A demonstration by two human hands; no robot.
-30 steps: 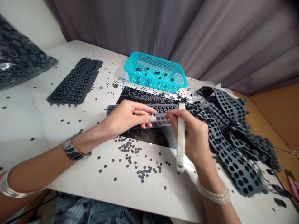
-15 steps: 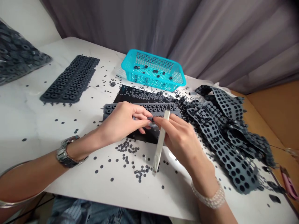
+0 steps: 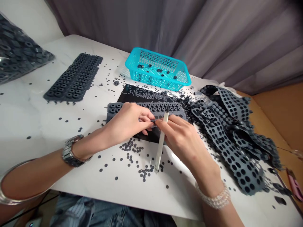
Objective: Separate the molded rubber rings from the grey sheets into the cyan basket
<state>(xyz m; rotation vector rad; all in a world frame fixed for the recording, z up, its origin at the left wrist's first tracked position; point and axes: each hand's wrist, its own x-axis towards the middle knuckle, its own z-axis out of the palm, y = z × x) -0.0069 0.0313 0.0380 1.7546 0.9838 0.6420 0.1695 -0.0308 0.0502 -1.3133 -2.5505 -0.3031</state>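
Note:
My left hand [image 3: 129, 124] is closed in a pinch at the edge of a grey rubber sheet [image 3: 153, 108] with rows of ring-shaped bumps. A small dark rubber piece [image 3: 153, 120] shows between its thumb and fingertips. Opposite it, my right hand [image 3: 183, 137] is closed, thumb and forefinger meeting the same piece. A slim pale stick-like tool [image 3: 161, 143] with a dark tip rests in the right hand, its tip pointing away from me. Under the sheet lies a black mat [image 3: 123, 93]. My fingers hide part of the sheet's near side.
Behind the mat stands a turquoise basket [image 3: 158, 82] holding several dark pieces. Another bumpy rubber sheet [image 3: 73, 78] lies left, near a clear bag [image 3: 19, 53] of rubber parts. Punched rubber sheets [image 3: 227, 145] pile up on the right. Small dark discs [image 3: 131, 146] litter the white table [image 3: 94, 192].
The view has shifted slightly, so things sit a little further right and higher. The pale tool stands a bit more upright. Both hands stay pinched together at the small piece.

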